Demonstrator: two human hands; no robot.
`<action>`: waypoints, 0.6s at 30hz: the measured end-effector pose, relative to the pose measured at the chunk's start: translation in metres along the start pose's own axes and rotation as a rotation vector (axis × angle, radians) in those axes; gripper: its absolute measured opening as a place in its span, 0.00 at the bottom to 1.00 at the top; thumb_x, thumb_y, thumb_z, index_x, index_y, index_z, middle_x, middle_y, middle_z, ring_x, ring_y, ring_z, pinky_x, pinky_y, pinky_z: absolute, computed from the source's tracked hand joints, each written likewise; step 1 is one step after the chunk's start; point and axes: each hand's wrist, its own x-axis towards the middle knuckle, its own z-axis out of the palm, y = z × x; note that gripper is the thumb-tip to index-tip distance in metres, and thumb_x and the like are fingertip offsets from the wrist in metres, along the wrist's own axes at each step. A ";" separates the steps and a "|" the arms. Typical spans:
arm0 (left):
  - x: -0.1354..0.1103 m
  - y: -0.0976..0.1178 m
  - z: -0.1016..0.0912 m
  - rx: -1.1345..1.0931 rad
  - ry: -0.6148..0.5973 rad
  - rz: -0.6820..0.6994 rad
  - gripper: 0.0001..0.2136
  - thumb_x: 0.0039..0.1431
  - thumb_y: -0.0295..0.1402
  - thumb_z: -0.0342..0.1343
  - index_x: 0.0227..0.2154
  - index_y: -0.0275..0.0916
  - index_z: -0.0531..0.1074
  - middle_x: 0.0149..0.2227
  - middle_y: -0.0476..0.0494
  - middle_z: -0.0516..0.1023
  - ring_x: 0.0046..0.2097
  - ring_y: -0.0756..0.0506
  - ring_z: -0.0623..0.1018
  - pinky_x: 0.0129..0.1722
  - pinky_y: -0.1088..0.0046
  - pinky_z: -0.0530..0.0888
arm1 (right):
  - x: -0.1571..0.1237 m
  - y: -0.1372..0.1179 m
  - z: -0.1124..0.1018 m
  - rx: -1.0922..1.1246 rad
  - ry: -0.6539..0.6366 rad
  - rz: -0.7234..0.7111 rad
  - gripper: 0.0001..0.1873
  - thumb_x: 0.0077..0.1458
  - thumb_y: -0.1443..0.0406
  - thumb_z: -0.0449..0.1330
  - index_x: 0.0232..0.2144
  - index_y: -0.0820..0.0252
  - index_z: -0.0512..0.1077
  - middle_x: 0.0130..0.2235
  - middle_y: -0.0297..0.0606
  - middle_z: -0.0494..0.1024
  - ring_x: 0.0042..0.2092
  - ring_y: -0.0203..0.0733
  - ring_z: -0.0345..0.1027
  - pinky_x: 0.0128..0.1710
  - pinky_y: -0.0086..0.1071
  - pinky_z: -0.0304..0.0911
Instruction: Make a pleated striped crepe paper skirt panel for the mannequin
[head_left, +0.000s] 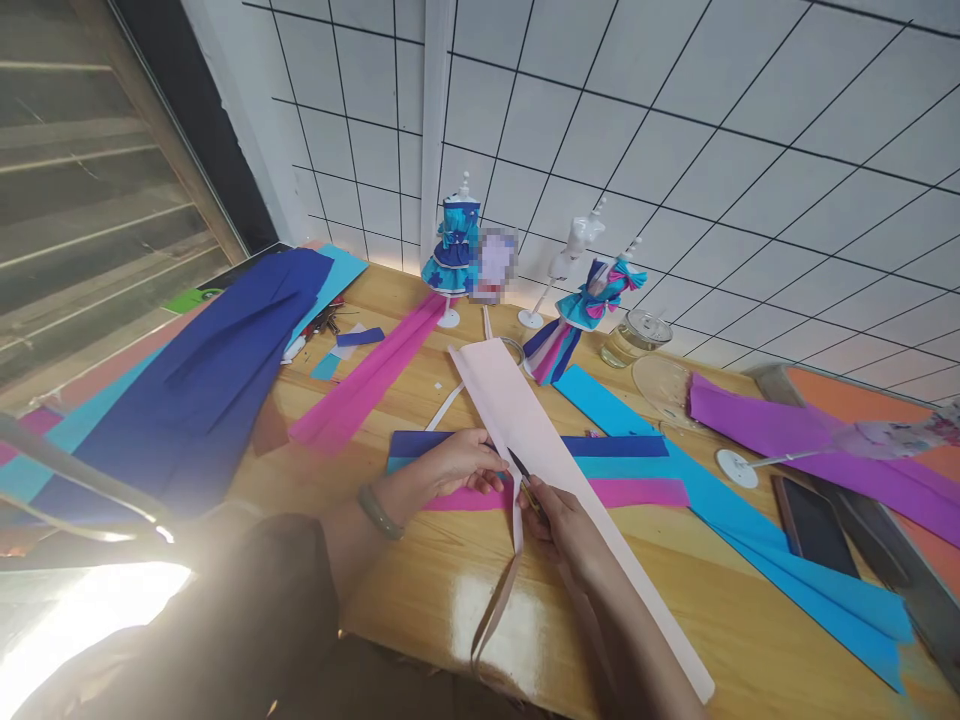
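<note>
A long pale pink paper strip (525, 420) lies diagonally across the wooden table (420, 590). My left hand (459, 462) pinches its left edge, fingers closed on the paper. My right hand (559, 520) grips a pair of scissors (523, 472), blades in the paper's edge. A thin cut sliver (504, 590) hangs down from the cut over the table's front edge. Under the strip lie dark blue, cyan and magenta paper bands (630, 470).
Small mannequins in paper dresses (456, 240) (592, 300) stand at the back by the tiled wall. A glass jar (634, 338), a phone (814, 525), purple paper (810, 440), cyan paper (787, 560) lie right; dark blue sheets (217, 370) and a magenta strip (375, 380) left.
</note>
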 end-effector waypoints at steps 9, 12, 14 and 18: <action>-0.001 0.001 0.000 -0.011 0.000 0.004 0.16 0.41 0.30 0.62 0.35 0.35 0.66 0.27 0.47 0.75 0.21 0.54 0.72 0.19 0.81 0.65 | 0.003 -0.004 0.001 -0.067 0.040 -0.009 0.19 0.51 0.50 0.47 0.23 0.60 0.61 0.12 0.22 0.49 0.14 0.26 0.37 0.14 0.25 0.35; -0.001 0.004 0.001 -0.010 0.019 -0.021 0.17 0.40 0.30 0.63 0.35 0.35 0.66 0.27 0.47 0.75 0.21 0.54 0.73 0.18 0.81 0.65 | 0.005 -0.002 0.000 -0.099 0.052 -0.024 0.20 0.51 0.50 0.46 0.22 0.59 0.61 0.12 0.22 0.49 0.14 0.27 0.38 0.14 0.25 0.36; -0.001 0.005 -0.001 -0.017 0.032 -0.037 0.17 0.41 0.30 0.63 0.34 0.35 0.65 0.29 0.45 0.76 0.21 0.53 0.73 0.18 0.81 0.65 | 0.006 -0.001 0.000 -0.115 0.061 -0.030 0.20 0.51 0.49 0.46 0.22 0.59 0.61 0.12 0.22 0.49 0.14 0.27 0.38 0.14 0.26 0.37; 0.001 0.009 -0.005 -0.052 0.073 -0.019 0.12 0.44 0.30 0.61 0.32 0.34 0.66 0.28 0.45 0.75 0.21 0.53 0.74 0.18 0.81 0.65 | 0.006 0.000 -0.001 -0.147 0.080 -0.045 0.21 0.51 0.49 0.46 0.21 0.59 0.62 0.12 0.24 0.51 0.14 0.28 0.41 0.15 0.26 0.39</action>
